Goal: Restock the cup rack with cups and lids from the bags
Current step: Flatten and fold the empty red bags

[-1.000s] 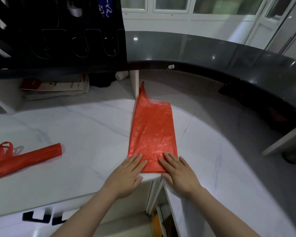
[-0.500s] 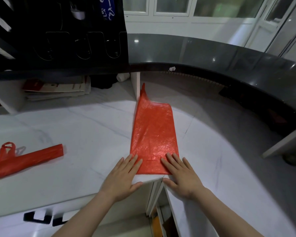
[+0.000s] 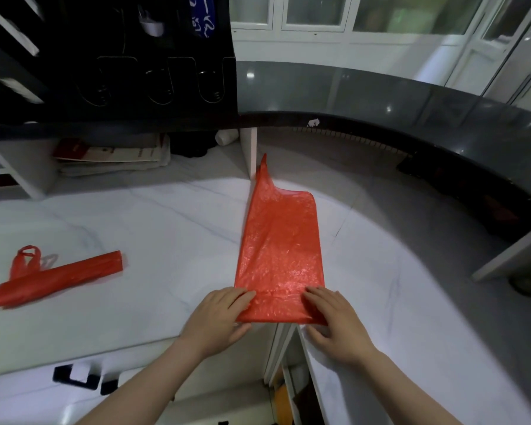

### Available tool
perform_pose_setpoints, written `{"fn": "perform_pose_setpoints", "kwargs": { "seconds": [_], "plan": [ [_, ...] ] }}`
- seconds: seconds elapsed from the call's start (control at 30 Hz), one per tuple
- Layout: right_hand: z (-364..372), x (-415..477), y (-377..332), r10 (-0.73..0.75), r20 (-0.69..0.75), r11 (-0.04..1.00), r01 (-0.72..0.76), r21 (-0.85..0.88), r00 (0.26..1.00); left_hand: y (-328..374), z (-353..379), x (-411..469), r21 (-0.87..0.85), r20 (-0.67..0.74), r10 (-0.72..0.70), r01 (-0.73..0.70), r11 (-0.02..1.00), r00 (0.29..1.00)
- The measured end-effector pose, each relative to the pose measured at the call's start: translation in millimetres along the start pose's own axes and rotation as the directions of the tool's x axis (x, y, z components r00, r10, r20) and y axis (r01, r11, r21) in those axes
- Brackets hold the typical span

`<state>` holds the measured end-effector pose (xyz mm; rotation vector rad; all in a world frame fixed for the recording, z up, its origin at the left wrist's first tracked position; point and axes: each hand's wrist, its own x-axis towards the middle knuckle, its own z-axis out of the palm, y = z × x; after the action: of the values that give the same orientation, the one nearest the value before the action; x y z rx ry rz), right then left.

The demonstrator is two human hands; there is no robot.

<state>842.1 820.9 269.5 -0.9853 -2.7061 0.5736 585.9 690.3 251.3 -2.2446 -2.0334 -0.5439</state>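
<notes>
At the near edge of the white counter [image 3: 141, 228], the flat red bag [image 3: 281, 240] is pinched at its 2 near corners by the left hand [image 3: 219, 322] and right hand [image 3: 336, 328].

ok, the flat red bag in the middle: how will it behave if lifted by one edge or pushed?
Likely floppy: the flat red bag is thin crinkled film, so it should drape from any grip. Probably very light; it looks empty. On the glossy counter a push may slide or bunch it.
</notes>
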Motion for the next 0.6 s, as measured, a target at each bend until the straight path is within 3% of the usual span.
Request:
{"fn": "perform_pose_setpoints", "kwargs": {
  "seconds": [0.2,0.33,0.6],
  "plan": [
    [1.5,1.2,-3.1,0.061,-0.019,0.998,-0.061,-0.021,0.998,-3.1,2.2,11.9,0.007,0.272,-0.116,0.118,0.993,0.955],
    [5.0,2.5,2.0,0.073,0.046,0.995,-0.070,-0.067,0.996,-3.8,3.5,15.9,0.039,0.274,-0.142,0.137,0.990,0.951],
    [4.9,3.2,-2.8,0.124,-0.030,0.990,-0.126,-0.069,0.992,-11.3,-5.0,28.2,0.095,0.288,-0.101,0.077,0.993,0.952]
  ]
}}
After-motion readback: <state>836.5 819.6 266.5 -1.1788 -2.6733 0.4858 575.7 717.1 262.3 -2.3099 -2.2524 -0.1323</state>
